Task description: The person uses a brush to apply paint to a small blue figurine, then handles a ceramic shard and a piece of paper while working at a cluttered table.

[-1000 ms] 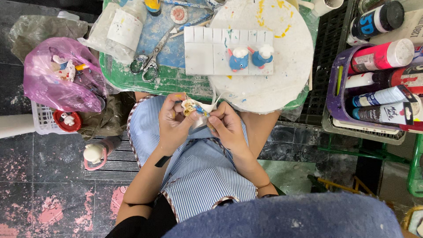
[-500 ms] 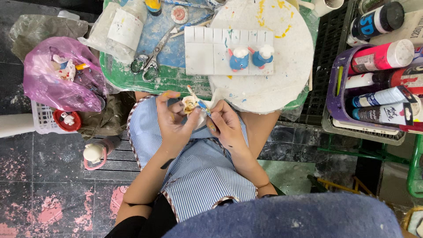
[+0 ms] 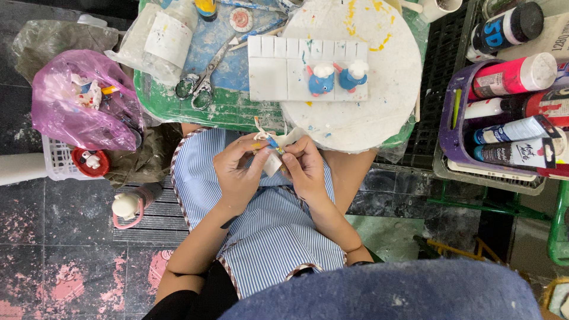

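**Figurine painting over lap: smear and drop risk**

Dark tiled floor below; green tabletop [image 3: 178, 106] ahead with white palette [image 3: 278, 71]. Left hand [image 3: 237, 175] grips a small white figurine [image 3: 271, 161] over the striped apron [image 3: 267, 237]. Right hand [image 3: 305, 169] pinches a thin brush [image 3: 268, 137] against it. Likely risks: wet paint smearing under fingers, figurine slipping onto lap. Figurine mostly white, blue and yellow dabs.

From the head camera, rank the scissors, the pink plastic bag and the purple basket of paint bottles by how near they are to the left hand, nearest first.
From the left hand:
1. Scissors, just up and left on the green board.
2. Pink plastic bag, farther left, beside the board.
3. Purple basket of paint bottles, far right, past the right hand.
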